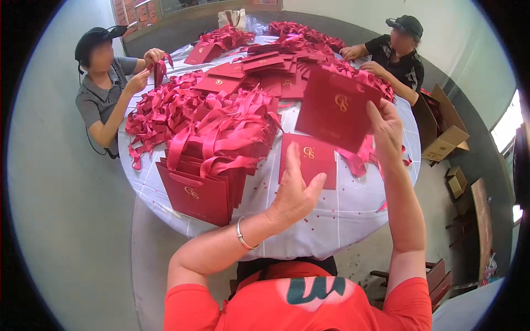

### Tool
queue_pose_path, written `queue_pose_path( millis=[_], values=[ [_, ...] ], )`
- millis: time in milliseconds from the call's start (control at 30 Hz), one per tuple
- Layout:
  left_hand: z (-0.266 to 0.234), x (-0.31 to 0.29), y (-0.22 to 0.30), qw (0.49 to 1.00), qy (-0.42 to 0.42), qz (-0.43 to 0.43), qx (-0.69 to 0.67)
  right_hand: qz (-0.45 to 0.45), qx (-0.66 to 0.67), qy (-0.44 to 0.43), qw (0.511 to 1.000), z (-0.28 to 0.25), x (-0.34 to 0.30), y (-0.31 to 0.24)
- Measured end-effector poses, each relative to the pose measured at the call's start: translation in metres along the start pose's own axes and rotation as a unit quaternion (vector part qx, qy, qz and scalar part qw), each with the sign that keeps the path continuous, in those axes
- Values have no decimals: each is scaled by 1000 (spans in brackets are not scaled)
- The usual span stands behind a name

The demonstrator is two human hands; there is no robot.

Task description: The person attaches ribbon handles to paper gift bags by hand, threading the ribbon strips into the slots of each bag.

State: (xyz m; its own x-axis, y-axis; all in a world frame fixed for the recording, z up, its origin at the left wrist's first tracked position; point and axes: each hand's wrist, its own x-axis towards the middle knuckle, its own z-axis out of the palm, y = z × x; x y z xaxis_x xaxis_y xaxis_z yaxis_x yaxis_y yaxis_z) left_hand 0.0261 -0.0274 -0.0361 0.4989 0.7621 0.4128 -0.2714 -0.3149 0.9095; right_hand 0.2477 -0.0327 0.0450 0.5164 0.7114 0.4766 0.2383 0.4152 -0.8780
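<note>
Raised over the table, my right hand (388, 129) grips the edge of a flat dark-red paper bag (331, 107) with a gold emblem; its thumb lies on the front face. My left hand (295, 193), a silver bangle on its wrist, is held with fingers stretched out and holds nothing. Behind it another red paper bag (324, 170) lies flat on the table, partly covered by the hand. Pink ribbon (356, 160) shows below the raised bag. To the left, a row of red paper bags (193, 201) stands upright, pink ribbon handles flopping over their tops.
The round table wears a white cloth (342, 229) sprinkled with small red dots. Ribboned bags (165, 105) and flat bags (270, 62) pile across its far side. One co-worker (107, 88) handles ribbon at left; another (400, 55) sits at right near a cardboard box (441, 124).
</note>
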Motion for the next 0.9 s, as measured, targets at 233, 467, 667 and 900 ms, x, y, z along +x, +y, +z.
queue_pose_path(
  millis=[233, 467, 667, 900],
  values=[
    [4, -12, -12, 996, -61, -42, 49, -85, -53, -33, 994, 29, 77, 83],
    [7, -18, -7, 972, -165, -132, 105, 90, 57, -53, 993, 46, 108, 153],
    [3, -15, -11, 974, -157, -134, 99, 145, -46, -85, 985, 54, 118, 153],
    [1, -14, -10, 971, -168, -131, 108, 134, -121, -84, 980, 28, 108, 150]
  ],
)
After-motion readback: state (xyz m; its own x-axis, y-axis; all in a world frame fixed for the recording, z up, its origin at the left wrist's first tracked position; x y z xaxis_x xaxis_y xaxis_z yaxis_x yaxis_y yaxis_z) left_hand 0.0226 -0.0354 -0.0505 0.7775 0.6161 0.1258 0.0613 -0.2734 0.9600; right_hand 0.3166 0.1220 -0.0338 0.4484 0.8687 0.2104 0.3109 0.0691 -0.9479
